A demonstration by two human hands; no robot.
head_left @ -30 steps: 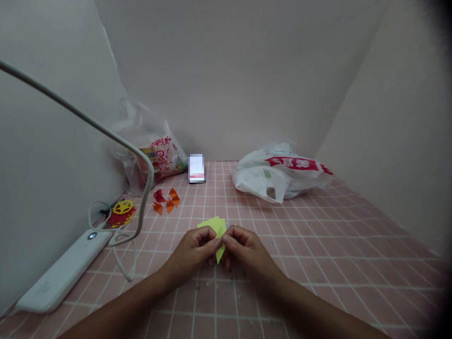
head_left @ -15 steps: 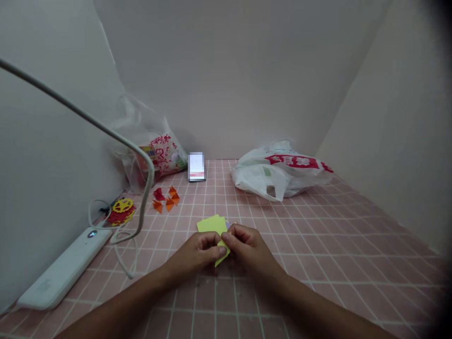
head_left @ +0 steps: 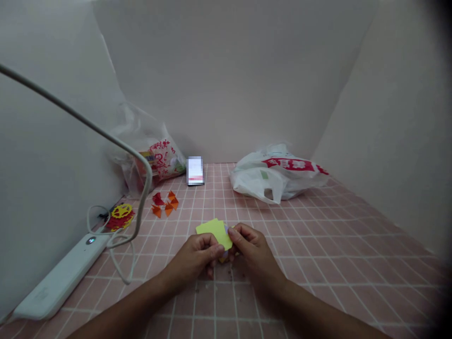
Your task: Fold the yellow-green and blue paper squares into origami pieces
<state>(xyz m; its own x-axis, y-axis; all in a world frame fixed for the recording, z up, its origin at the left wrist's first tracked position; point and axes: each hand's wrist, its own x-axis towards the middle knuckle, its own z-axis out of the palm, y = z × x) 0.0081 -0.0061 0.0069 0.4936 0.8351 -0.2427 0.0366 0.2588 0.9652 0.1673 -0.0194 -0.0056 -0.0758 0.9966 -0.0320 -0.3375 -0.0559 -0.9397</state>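
Covering the table [head_left: 318, 245], pink tiling meets pale walls [head_left: 226, 84].

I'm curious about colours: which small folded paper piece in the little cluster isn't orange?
The red folded paper piece, at the cluster's back left; the other pieces, small orange folded papers, all share one colour.

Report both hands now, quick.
Left hand: closed, pinching yellow-green paper between thumb and fingers.
Right hand: fingers curled at the paper's right edge; firm grip can't be told.
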